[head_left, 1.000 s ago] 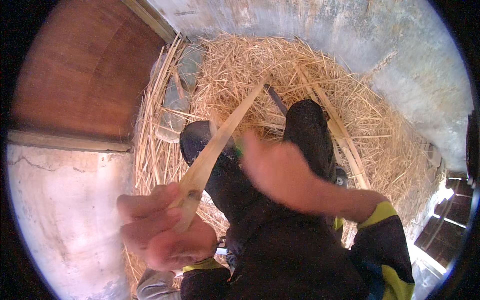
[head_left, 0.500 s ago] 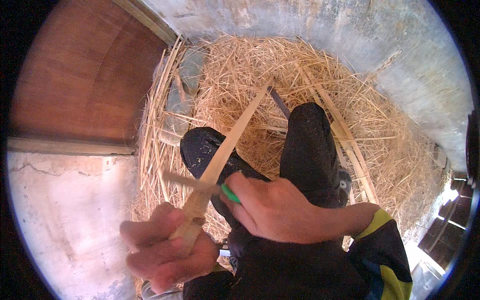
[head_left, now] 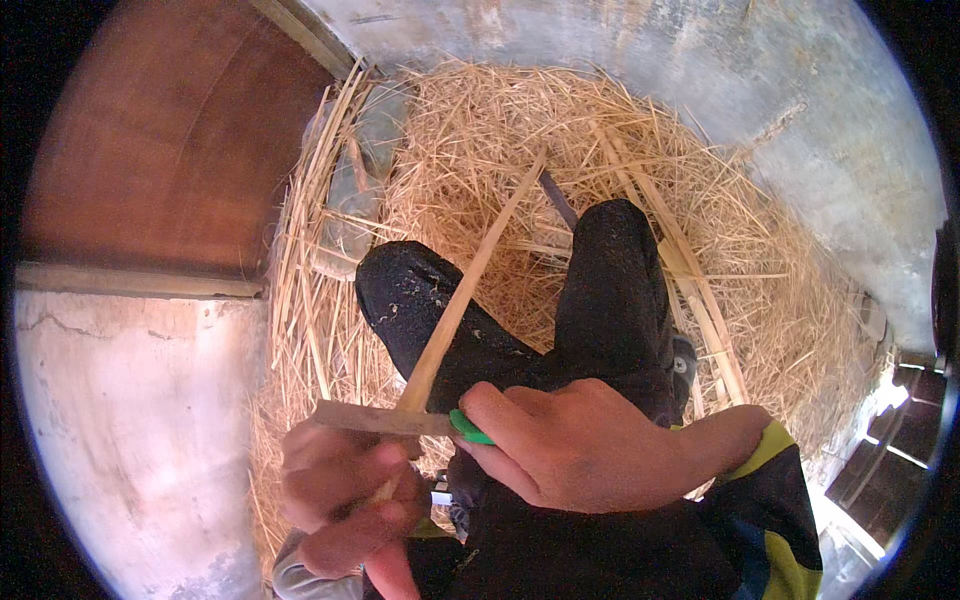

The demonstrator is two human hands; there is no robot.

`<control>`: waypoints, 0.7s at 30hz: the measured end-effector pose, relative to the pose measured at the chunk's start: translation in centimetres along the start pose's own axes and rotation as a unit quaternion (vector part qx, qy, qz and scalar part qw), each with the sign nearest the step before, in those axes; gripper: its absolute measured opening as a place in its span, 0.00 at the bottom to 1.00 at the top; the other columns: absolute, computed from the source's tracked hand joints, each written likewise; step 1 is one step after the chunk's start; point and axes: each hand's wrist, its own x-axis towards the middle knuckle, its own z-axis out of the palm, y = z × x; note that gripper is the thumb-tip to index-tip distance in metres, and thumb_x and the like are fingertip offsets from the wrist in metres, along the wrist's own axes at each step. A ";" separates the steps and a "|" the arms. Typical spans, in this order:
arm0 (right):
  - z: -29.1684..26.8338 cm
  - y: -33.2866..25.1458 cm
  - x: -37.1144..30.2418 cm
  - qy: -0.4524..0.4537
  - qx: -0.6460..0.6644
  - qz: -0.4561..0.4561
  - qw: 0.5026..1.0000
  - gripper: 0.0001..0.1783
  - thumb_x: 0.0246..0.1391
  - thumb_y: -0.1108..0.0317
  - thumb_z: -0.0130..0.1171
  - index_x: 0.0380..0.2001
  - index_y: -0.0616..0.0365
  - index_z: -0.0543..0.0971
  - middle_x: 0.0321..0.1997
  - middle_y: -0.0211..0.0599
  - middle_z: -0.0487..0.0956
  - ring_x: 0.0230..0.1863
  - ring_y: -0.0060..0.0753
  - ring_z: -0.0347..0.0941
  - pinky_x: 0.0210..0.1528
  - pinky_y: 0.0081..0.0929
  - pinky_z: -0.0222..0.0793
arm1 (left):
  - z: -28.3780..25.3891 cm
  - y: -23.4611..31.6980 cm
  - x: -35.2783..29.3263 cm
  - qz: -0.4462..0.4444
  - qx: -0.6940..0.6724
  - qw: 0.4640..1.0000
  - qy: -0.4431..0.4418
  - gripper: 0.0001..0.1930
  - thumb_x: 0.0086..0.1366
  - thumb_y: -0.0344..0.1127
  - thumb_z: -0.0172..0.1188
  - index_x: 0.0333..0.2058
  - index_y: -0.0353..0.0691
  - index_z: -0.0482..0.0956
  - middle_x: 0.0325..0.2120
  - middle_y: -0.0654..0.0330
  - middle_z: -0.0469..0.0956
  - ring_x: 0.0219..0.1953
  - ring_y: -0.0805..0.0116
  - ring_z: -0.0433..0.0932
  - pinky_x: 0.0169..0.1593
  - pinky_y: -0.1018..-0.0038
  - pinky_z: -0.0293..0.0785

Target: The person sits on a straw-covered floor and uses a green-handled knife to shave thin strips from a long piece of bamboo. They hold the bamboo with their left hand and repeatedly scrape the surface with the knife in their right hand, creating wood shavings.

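My right hand (head_left: 580,445) is closed around the green handle of a knife (head_left: 385,419). Its flat greyish blade points left, lying across a long pale strip of split bamboo or wood (head_left: 463,298). My left hand (head_left: 345,492), slightly blurred, grips the near end of that strip just below the blade. From there the strip slants up between my knees and narrows to its far tip over the shavings. Part of the strip is hidden by the blade and my fingers.
Thin shavings (head_left: 500,115) cover the floor around my dark-trousered legs (head_left: 615,290). More long strips (head_left: 700,290) lie right of my knee, and a bundle of thin slats (head_left: 300,240) lies left. A dark flat bar (head_left: 557,198) sticks out by my right knee. Walls (head_left: 800,150) and a brown panel (head_left: 170,150) enclose the spot.
The knife has slid along the strip toward me, its blade now close to my left hand. My left fingers have closed in more around the strip, and the right hand has dropped slightly.
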 end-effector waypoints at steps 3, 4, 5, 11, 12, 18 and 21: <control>0.4 0.7 0.4 -0.021 -0.093 0.080 0.992 0.11 0.51 0.66 0.53 0.30 0.59 0.63 0.12 0.41 0.69 0.15 0.43 0.71 0.15 0.35 0.67 | -1.6 1.4 1.0 -0.066 0.065 0.991 -0.093 0.24 0.60 0.64 0.40 0.29 0.47 0.66 0.22 0.56 0.72 0.15 0.68 0.68 0.16 0.75 0.62; 0.5 1.4 0.4 -0.026 -0.136 0.128 0.982 0.11 0.52 0.66 0.52 0.30 0.59 0.63 0.11 0.42 0.69 0.15 0.44 0.71 0.16 0.35 0.68 | -1.7 1.0 1.0 -0.062 0.053 0.992 -0.099 0.24 0.60 0.63 0.40 0.29 0.47 0.66 0.22 0.56 0.72 0.16 0.67 0.68 0.16 0.75 0.62; 1.2 4.4 0.8 -0.002 -0.196 0.183 0.963 0.10 0.54 0.65 0.50 0.30 0.60 0.63 0.09 0.43 0.69 0.14 0.46 0.71 0.17 0.38 0.68 | -1.8 0.8 0.9 -0.058 0.041 0.992 -0.105 0.24 0.60 0.63 0.40 0.29 0.46 0.66 0.22 0.56 0.72 0.16 0.67 0.68 0.17 0.74 0.63; -0.2 4.0 -0.1 0.028 -0.054 0.137 0.989 0.11 0.54 0.63 0.51 0.31 0.57 0.64 0.12 0.41 0.70 0.15 0.48 0.71 0.15 0.41 0.65 | -1.1 -0.2 1.0 -0.067 0.031 0.995 -0.062 0.23 0.61 0.62 0.40 0.29 0.46 0.66 0.22 0.56 0.72 0.17 0.66 0.68 0.18 0.73 0.64; -0.2 2.5 0.5 -0.004 -0.024 0.086 0.996 0.11 0.54 0.63 0.52 0.31 0.57 0.64 0.13 0.41 0.70 0.15 0.47 0.71 0.15 0.41 0.65 | -2.7 0.6 1.9 -0.061 0.070 0.987 -0.130 0.22 0.62 0.59 0.40 0.31 0.46 0.66 0.24 0.55 0.72 0.15 0.67 0.68 0.17 0.73 0.64; -0.2 1.8 0.3 -0.032 -0.078 0.084 0.993 0.11 0.52 0.63 0.52 0.31 0.57 0.64 0.13 0.40 0.70 0.14 0.46 0.70 0.13 0.39 0.64 | -2.5 0.1 2.6 -0.042 -0.004 0.970 -0.239 0.24 0.60 0.63 0.36 0.29 0.48 0.65 0.21 0.60 0.70 0.17 0.66 0.66 0.19 0.71 0.64; 0.1 6.2 1.6 0.032 -0.196 0.177 0.964 0.09 0.54 0.64 0.50 0.30 0.57 0.65 0.12 0.46 0.70 0.16 0.49 0.71 0.16 0.42 0.66 | -3.1 0.9 2.3 -0.050 -0.009 0.968 -0.248 0.26 0.59 0.67 0.33 0.26 0.50 0.65 0.18 0.62 0.69 0.20 0.64 0.66 0.22 0.69 0.65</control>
